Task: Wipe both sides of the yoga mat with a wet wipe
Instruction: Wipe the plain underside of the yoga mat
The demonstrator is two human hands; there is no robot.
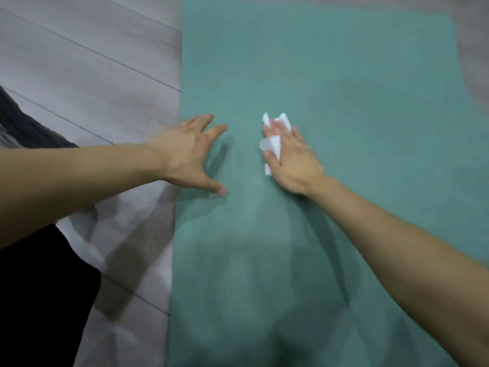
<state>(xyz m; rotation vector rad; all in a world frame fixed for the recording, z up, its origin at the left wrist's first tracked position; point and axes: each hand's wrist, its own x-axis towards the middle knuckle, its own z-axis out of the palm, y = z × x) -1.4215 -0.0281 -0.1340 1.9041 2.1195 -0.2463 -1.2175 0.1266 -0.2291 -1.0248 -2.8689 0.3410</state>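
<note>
One yoga mat (344,88) was laid out flat on the floor (87,64), a long rectangle in muted teal, and its surface was marked by a fine woven-looking grain that ran across the whole visible width. Two bare hands were seen on it, and one wet wipe (274,140) between them and the mat. The left hand (189,156) was spread wide at the mat's left edge, fingers straight and fanned, thumb stretched out toward the near side, palm lowered onto the teal surface; nothing was held in it. The right hand (292,161) was placed just beside it, nearer the middle of the mat, and the wipe was pressed flat under its extended fingers. The wipe was white, thin and crumpled, with ragged corners pushed out past the fingertips and a folded flap showing by the thumb; whether that thumb was hooked over the flap could not be settled through the motion blur. The floor was made up of pale grey planks, matte and faintly grained, divided by several thin dark seams that ran diagonally. Soft shadows of the two forearms were cast over the near half of the mat. A dark garment (39,300) was caught at the lower left corner, black and featureless.
</note>
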